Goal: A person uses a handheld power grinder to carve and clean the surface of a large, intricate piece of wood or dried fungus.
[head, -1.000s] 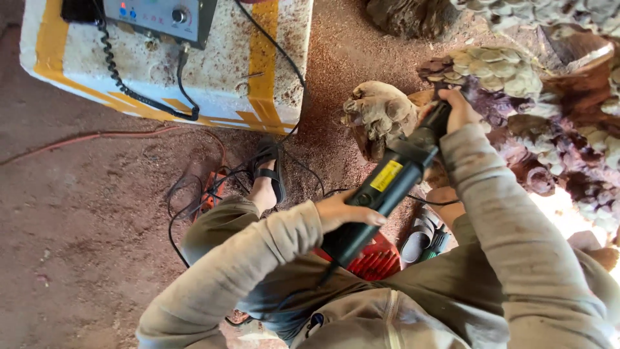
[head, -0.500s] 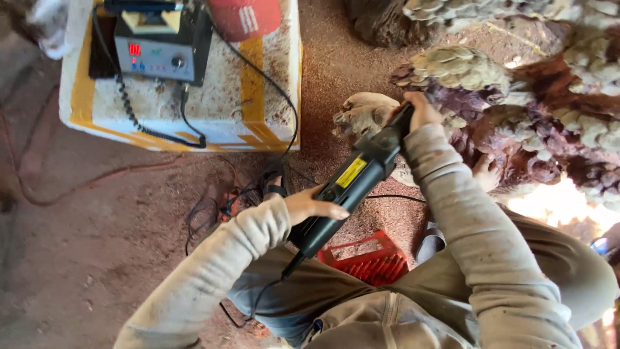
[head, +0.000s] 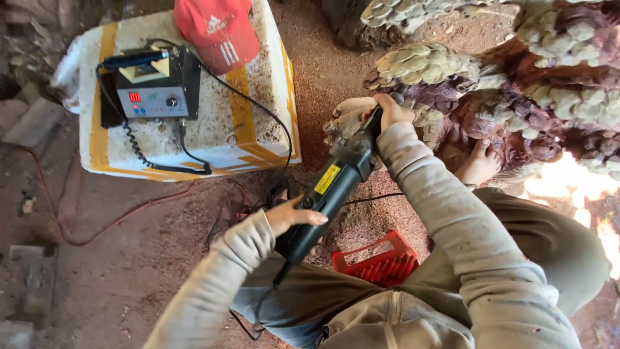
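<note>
Box: a white foam box (head: 194,145) with yellow tape is seen at the left; a small black control unit (head: 152,84) and a red cap (head: 216,29) are placed on it.
Left hand: the left hand (head: 294,216) is closed around the rear body of the black power tool (head: 332,187).
Tool: it is held slanted, its front end touching the pale carved piece (head: 345,116) of the wood carving (head: 516,84).
Right hand: the right hand (head: 391,110) is clenched on the front end of the tool.
Advice: a firm two-hand hold is judged necessary, and the cable should be kept away from the tip.
Crate: a red crate (head: 378,262) is seen below the tool.
Ground: the reddish floor (head: 148,258) is covered with sawdust, with cables near the box.
</note>
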